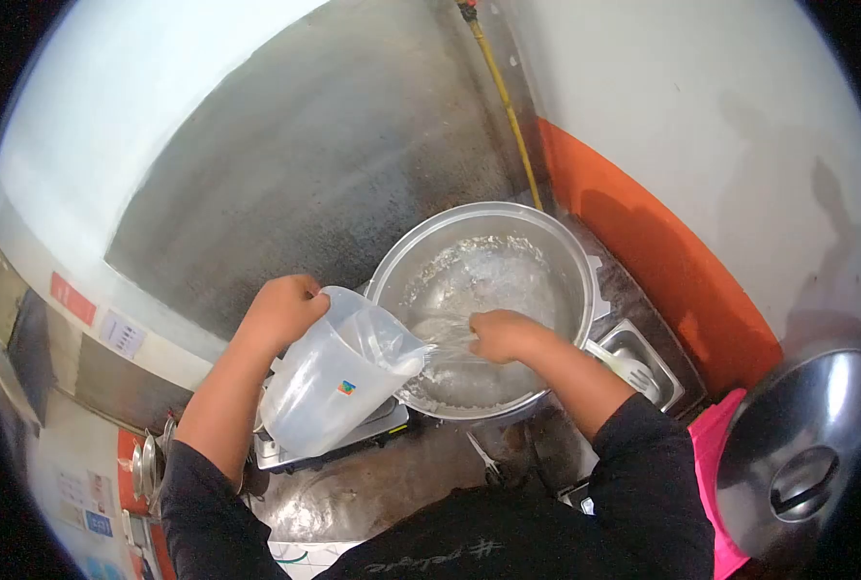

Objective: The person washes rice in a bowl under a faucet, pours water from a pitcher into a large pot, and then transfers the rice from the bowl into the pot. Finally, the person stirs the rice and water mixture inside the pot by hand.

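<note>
My left hand (288, 311) is closed at the upper back edge of a translucent plastic pitcher (324, 406), which is tilted with its spout over the rim of a big metal pot (585, 261). Clear liquid shows near the spout. Reaching into the pot, my right hand (508, 336) has its fingers curled. Thin, pale streaks run between it and the spout; I cannot tell whether they are whisk wires or water. Shallow liquid and whitish residue coat the inside of the pot.
Right of the pot, a white slotted utensil (633, 372) rests in a small steel tray (677, 387). A large dark lid (802, 454) leans over something pink (711, 445). Scissors (488, 464) lie on the counter, with a gas stove (382, 425) under the pitcher. A yellow hose (508, 106) runs down the wall.
</note>
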`<state>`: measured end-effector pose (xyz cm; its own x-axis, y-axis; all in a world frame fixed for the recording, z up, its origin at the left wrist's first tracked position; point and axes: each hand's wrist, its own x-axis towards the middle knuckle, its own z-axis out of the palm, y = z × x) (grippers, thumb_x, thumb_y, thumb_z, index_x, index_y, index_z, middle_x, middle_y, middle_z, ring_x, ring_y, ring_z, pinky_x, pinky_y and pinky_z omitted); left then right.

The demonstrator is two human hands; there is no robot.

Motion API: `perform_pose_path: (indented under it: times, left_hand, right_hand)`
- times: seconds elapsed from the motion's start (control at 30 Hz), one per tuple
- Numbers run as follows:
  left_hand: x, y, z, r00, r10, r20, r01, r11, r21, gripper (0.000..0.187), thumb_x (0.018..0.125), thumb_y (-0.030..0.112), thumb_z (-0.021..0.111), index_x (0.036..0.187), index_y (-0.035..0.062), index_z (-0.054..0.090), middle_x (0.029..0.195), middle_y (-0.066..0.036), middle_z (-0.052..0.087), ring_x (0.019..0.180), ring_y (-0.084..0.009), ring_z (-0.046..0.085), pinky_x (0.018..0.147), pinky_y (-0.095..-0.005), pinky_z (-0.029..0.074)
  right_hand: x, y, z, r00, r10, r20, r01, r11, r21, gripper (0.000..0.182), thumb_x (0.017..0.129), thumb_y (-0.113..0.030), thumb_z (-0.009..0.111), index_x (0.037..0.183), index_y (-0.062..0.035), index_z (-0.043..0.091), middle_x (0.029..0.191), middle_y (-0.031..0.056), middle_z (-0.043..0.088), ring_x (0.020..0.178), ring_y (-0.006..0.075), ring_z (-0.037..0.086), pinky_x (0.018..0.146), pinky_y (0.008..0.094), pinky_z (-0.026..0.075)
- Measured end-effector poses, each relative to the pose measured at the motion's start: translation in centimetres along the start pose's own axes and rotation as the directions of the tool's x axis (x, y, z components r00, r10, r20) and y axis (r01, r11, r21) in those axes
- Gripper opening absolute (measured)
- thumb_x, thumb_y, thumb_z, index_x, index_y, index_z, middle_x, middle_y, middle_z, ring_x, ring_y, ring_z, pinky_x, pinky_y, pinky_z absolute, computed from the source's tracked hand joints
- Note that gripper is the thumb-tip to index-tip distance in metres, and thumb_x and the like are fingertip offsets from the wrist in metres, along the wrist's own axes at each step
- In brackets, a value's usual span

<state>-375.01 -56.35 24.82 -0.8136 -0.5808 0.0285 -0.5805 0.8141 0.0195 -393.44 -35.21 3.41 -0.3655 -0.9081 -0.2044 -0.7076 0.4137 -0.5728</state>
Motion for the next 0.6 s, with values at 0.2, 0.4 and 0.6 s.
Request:
perform_pose_path:
  times: [0.2,0.4,0.6]
  left_hand:
    - [3.1,4.2,0.7,0.99,0.062,0.124,-0.089,0.97,0.226,0.042,0.084,0.036,0.065,0.108,0.0031,0.076,0.105,-0.022,0.074,0.102,-0.0379,0.071,0.091,-0.0475,0.055]
    - [4.5,10.0,2.7,0.966,0.105,0.234,-0.196,0.891,0.409,0.04,0.084,0.038,0.07,0.105,0.005,0.077,0.107,-0.021,0.074,0.099,-0.0387,0.072,0.09,-0.0477,0.057]
    - [2.8,15.5,6.3,0.955,0.198,0.221,-0.282,0.837,0.47,0.033,0.082,0.034,0.074,0.099,0.0071,0.079,0.101,-0.017,0.076,0.097,-0.0344,0.074,0.085,-0.0451,0.059]
  right_hand:
    - [-4.0,0.8,-1.2,0.994,0.063,-0.086,-0.07,0.994,-0.088,0.047,0.088,-0.031,0.073,0.123,-0.0019,0.063,0.112,0.0239,0.071,0.106,0.0421,0.068,0.091,0.051,0.054]
    - [-6.1,0.7,-0.8,0.972,0.006,-0.235,-0.025,0.997,-0.078,0.038,0.085,-0.026,0.07,0.115,-0.0026,0.066,0.11,0.0193,0.072,0.104,0.0396,0.069,0.089,0.0504,0.055]
    - [-7.4,0.4,-0.2,0.903,-0.07,-0.424,0.043,0.996,-0.071,0.042,0.083,-0.026,0.077,0.116,-0.0031,0.065,0.104,0.0194,0.071,0.105,0.0404,0.066,0.09,0.0506,0.054]
